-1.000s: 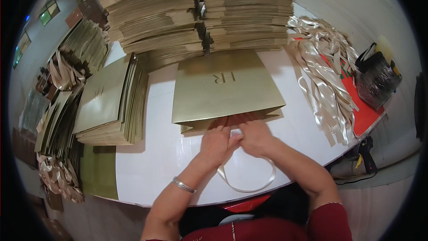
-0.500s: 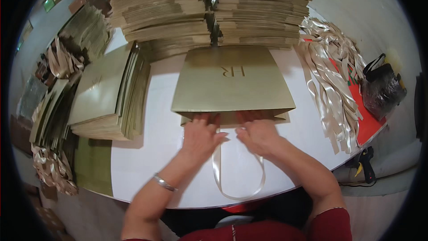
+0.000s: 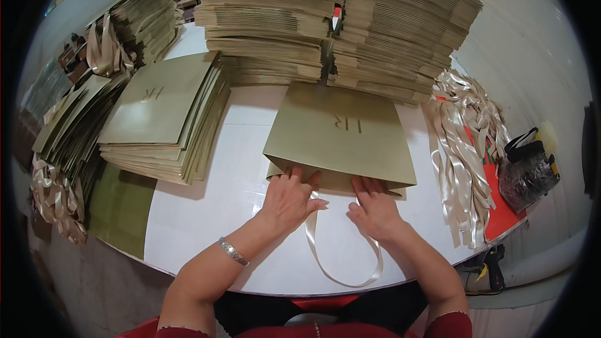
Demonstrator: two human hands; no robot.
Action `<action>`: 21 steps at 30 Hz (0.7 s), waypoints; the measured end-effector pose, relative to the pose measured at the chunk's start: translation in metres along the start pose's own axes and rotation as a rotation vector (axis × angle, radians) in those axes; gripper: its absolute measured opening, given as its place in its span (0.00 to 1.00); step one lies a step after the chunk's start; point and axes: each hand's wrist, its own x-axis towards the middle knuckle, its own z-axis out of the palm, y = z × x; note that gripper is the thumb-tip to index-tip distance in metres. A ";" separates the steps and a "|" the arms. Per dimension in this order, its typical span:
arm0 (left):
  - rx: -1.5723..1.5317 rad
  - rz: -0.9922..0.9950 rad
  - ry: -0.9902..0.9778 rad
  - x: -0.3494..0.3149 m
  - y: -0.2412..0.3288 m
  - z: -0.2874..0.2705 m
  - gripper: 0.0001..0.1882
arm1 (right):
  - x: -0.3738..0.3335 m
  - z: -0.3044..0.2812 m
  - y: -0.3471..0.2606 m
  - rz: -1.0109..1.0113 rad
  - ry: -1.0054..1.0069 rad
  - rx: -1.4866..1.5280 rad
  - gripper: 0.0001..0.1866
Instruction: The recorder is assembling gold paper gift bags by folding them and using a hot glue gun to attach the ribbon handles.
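Observation:
A gold-green paper gift bag (image 3: 344,128) lies on the white table, its mouth toward me and slightly open. My left hand (image 3: 289,199) rests at the left of the mouth, fingers stretched flat over the inner face of the lower panel, thumb out to the side. On the right of the mouth, my right hand (image 3: 375,209) lies likewise, fingers extended and thumb apart. Neither holds anything. A cream satin ribbon handle (image 3: 335,277) loops from the bag's mouth toward me and lies on the table between my forearms. The fingertips are partly shaded by the upper panel.
Tall stacks of flat bags (image 3: 269,25) stand behind the bag. Finished-looking bags (image 3: 153,103) are piled at left, beside more with ribbon handles (image 3: 59,197). At right lie loose cream ribbons (image 3: 463,163), a plastic-wrapped black object (image 3: 531,166) and a glue gun (image 3: 494,269) by the edge.
My view has shifted and tilted, so the table scene sits differently. Both hands stay at the bag's mouth, with fingers still flat and the ribbon loop still lying between my forearms.

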 end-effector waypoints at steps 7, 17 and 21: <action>-0.010 -0.081 -0.069 0.008 -0.007 -0.002 0.34 | 0.009 -0.013 -0.002 0.051 0.046 0.011 0.28; -0.160 -0.054 -0.195 0.002 0.006 -0.010 0.24 | 0.017 -0.008 -0.041 0.456 0.136 1.505 0.33; -0.110 0.204 0.002 -0.010 0.032 -0.003 0.15 | 0.068 -0.026 -0.055 0.422 0.359 1.211 0.18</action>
